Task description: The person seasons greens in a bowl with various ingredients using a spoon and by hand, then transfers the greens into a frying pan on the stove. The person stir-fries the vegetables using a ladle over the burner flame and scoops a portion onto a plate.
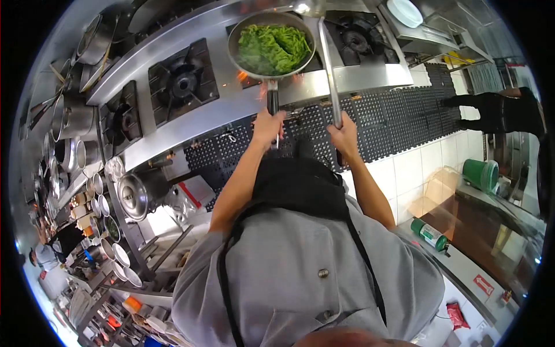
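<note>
Green leafy vegetables (274,49) fill a pan (233,47) edged by orange flames (242,76). Left hand (267,128) grips the pan's handle (273,102); right hand (345,139) grips a metal ladle (330,69)

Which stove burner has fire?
The one under the pan of greens: orange flames show by the pan, while the bare burners either side show none.

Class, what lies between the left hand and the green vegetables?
In the head view, the exposed pan handle and near pan rim lie between the left hand and the green vegetables.
</note>
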A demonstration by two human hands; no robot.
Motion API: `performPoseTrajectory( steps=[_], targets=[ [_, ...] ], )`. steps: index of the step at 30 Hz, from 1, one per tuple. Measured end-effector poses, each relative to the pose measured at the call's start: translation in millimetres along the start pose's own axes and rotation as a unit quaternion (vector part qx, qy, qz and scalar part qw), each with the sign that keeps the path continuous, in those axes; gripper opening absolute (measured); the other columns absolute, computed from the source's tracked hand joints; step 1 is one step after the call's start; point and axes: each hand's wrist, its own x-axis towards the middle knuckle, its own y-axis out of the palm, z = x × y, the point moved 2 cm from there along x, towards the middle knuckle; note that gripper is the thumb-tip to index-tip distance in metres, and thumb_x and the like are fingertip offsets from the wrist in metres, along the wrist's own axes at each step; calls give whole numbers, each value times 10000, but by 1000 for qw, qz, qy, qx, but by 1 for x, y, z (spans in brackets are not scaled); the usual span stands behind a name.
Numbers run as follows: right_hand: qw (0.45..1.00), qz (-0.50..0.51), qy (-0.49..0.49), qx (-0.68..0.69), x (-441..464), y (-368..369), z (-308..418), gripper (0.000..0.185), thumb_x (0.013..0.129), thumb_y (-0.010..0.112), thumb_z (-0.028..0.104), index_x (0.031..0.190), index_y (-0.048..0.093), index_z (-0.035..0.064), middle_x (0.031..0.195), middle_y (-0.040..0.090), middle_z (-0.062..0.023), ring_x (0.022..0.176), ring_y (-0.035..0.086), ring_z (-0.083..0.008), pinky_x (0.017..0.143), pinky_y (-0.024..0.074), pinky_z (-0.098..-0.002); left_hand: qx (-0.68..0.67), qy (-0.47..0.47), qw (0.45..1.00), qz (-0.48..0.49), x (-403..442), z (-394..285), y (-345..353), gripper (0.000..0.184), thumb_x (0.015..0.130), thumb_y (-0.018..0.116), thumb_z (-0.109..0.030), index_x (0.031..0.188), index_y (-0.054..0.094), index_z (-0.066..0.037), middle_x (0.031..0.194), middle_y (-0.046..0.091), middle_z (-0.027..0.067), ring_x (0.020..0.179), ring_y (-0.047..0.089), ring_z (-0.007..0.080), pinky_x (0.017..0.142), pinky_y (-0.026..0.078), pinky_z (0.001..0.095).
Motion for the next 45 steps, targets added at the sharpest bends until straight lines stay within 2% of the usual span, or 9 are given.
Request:
performPoseTrajectory(
  steps=[6, 10, 15, 18, 24, 26, 30, 32, 45],
  targets=[
    [994, -27, -104, -12, 30, -6, 2, 195, 780, 655, 130, 909, 555, 23, 653, 541, -134, 580, 522, -280, 574, 439, -403, -29, 8, 999, 31, -21, -2, -3, 158, 933, 600, -111, 810, 551, -25, 529, 524, 42, 378, 502, 157, 366, 409, 327],
    [997, 21, -65, 22, 28, -13, 24, 101, 784, 612, 74, 866, 561, 48, 673, 518, -26, 610, 474, -126, 564, 416, -303, 32, -57, 998, 11, -54, -39, 25, 210, 905, 593, -100, 1050, 510, 28, 556, 543, 75, 397, 543, 184, 375, 471, 346],
    [994, 12, -102, -20, 47, -18, 4, 189, 769, 630, 107, 929, 591, 15, 679, 603, -168, 608, 604, -311, 613, 478, -392, 55, 13, 998, -5, -1, 1, 8, 173, 902, 615, -116, 830, 519, 8, 517, 541, 88, 381, 537, 186, 359, 456, 347],
    [985, 10, -163, -56, 50, -28, 6, 284, 753, 641, 128, 1009, 595, 15, 693, 607, -205, 642, 625, -393, 604, 492, -419, 61, -1, 998, -22, -30, -10, 30, 190, 903, 584, -106, 963, 473, 35, 525, 529, 86, 387, 544, 191, 356, 448, 347],
    [992, 44, -111, -38, 52, -42, -6, 368, 769, 630, 105, 1134, 628, 53, 686, 612, -204, 640, 640, -391, 615, 503, -427, 61, 13, 997, -37, 1, 0, 24, 110, 896, 553, -91, 878, 535, 17, 507, 512, 69, 379, 538, 178, 355, 442, 341],
    [989, 48, -138, -29, 51, -51, -3, 168, 793, 629, 109, 930, 596, 19, 660, 549, -143, 573, 535, -240, 581, 447, -356, 39, 3, 999, -26, -48, -31, 57, 99, 902, 551, -91, 886, 514, -1, 513, 507, 67, 378, 536, 179, 355, 443, 339],
    [989, 53, -139, -10, 57, -59, -22, 167, 788, 628, 109, 922, 592, 15, 650, 538, -143, 568, 528, -240, 576, 439, -355, -7, -11, 998, -59, -68, -3, 65, 107, 908, 579, -86, 910, 504, -10, 552, 506, 33, 376, 522, 164, 343, 427, 317],
    [989, 73, -130, -20, 56, -61, -31, 420, 752, 632, 105, 1168, 623, 51, 740, 628, -229, 688, 641, -411, 651, 500, -447, 34, 13, 998, -53, -34, 18, 50, 117, 905, 579, -85, 927, 495, -7, 573, 519, 41, 384, 530, 165, 348, 433, 316],
    [982, 35, -187, 8, 57, -52, -16, 251, 761, 680, 121, 969, 579, 24, 708, 575, -228, 663, 611, -420, 595, 463, -443, 31, -28, 998, -48, -84, -9, 91, 156, 937, 611, -143, 898, 505, -35, 554, 517, 35, 399, 531, 155, 374, 437, 315]
  ],
)
